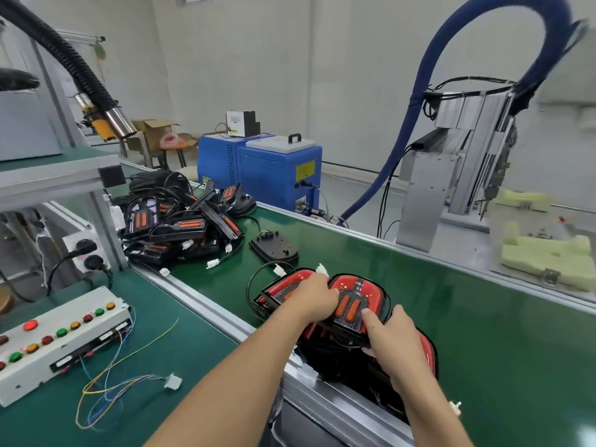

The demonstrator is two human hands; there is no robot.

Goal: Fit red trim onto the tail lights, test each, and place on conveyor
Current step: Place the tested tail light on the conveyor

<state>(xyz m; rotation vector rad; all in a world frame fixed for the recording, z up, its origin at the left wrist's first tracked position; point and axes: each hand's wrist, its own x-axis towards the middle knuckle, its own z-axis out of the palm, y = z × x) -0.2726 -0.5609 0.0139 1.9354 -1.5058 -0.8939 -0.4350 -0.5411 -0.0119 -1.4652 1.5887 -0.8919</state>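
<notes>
Both hands on one tail light (350, 304) now, held just over the green conveyor (483, 317) near its front edge. Our left hand (317, 298) curls over the light's top left edge, fingers bent around the red trim (371, 287). Our right hand (393, 341) grips the lower right corner, thumb pressed flat on the face beside the orange strips. A second trimmed light (279, 290) lies on the belt, touching the held one on its left, and a third (427, 351) sits under our right hand. Farther up the belt a lone black back shell (274, 248) lies apart, and behind it a tangled pile (180, 221) of untrimmed lights. On the tabletop (154, 366) to our left sits the test box (61, 337), its loose plug (173, 381) lying unconnected
</notes>
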